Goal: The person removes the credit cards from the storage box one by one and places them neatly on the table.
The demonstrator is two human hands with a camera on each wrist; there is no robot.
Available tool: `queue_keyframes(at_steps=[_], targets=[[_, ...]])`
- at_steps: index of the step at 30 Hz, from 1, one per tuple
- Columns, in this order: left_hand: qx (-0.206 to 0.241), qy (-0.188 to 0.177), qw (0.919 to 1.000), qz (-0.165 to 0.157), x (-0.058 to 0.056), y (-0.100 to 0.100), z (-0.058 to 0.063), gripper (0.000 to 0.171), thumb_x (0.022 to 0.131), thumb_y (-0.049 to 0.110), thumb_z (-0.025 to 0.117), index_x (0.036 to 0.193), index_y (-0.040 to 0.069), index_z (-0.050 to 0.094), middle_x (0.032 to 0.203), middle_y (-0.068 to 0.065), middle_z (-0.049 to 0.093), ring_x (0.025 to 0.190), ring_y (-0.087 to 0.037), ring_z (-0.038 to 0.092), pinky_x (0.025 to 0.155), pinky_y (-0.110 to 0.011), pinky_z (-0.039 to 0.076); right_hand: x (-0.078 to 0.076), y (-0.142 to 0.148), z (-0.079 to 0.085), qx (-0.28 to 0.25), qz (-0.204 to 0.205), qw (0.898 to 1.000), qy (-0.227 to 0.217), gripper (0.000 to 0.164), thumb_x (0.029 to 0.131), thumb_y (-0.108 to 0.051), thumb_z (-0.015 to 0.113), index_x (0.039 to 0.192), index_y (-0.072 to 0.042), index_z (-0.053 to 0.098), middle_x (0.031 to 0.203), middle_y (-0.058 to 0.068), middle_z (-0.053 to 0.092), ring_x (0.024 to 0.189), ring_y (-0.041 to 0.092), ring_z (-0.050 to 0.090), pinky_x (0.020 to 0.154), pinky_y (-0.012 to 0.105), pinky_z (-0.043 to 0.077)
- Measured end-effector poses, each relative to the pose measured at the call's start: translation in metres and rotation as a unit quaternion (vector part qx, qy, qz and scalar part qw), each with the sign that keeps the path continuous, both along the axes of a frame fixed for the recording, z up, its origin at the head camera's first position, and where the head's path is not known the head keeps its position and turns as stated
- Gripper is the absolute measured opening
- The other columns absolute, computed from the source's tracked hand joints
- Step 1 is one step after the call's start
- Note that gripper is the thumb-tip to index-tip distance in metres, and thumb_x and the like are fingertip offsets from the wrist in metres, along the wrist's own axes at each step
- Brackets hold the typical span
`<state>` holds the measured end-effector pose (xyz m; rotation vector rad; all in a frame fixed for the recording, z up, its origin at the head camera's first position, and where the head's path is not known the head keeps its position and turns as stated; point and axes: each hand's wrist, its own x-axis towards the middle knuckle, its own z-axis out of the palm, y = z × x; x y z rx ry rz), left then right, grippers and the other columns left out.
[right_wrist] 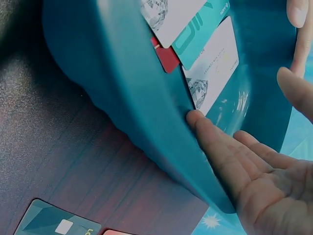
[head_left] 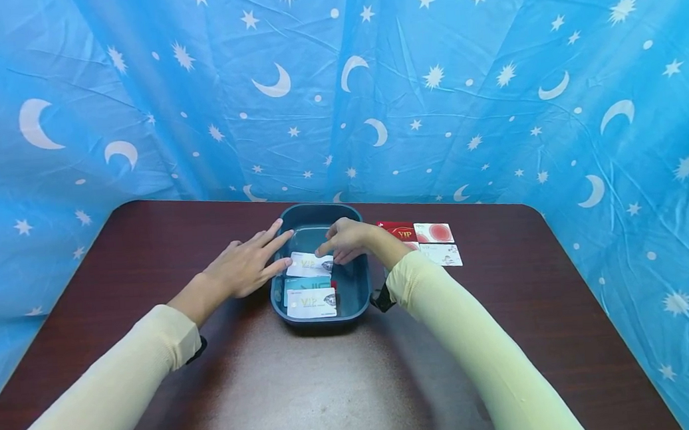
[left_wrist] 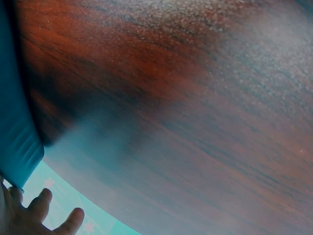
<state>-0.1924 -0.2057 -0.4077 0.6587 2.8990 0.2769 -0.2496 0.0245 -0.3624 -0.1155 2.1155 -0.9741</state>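
Note:
A dark teal plastic bin [head_left: 353,301] stands on the table, with several cards inside. Uppermost among them lies a white VIP card [head_left: 307,264]; below it come a teal card [head_left: 301,283], a red corner of another card [right_wrist: 168,58] and a second white VIP card [head_left: 311,304]. My left hand [head_left: 246,265] is at the bin's left rim, fingers spread, thumb tip at the upper white card's left edge. From the right, my right hand [head_left: 349,239] reaches into the bin. Its fingers [right_wrist: 215,142] are extended, one fingertip at that card's corner, the thumb apart from it.
Right of the bin, several cards lie grouped on the brown table [head_left: 507,310]: a red VIP card [head_left: 398,231], a white one with a red circle [head_left: 434,233] and a pale one [head_left: 441,255]. A blue star-and-moon curtain [head_left: 337,109] hangs behind the table.

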Motion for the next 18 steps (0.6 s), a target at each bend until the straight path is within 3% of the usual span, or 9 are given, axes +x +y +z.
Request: queue_keyframes(at_steps=[18], targets=[[-0.001, 0.014, 0.9999, -0.008, 0.0007, 0.0003, 0.0009, 0.067, 0.104, 0.049, 0.043, 0.159, 0.016, 0.025, 0.165, -0.016, 0.012, 0.142, -0.043, 0.035, 0.102, -0.073, 0.033, 0.0017, -0.0018, -0.0024, -0.024, -0.003, 1.0, 0.01, 0.069, 0.092, -0.018, 0.073, 0.147, 0.003, 0.038, 0.124, 0.024, 0.062, 0.113, 0.036, 0.064, 0.096, 0.044, 0.052]])
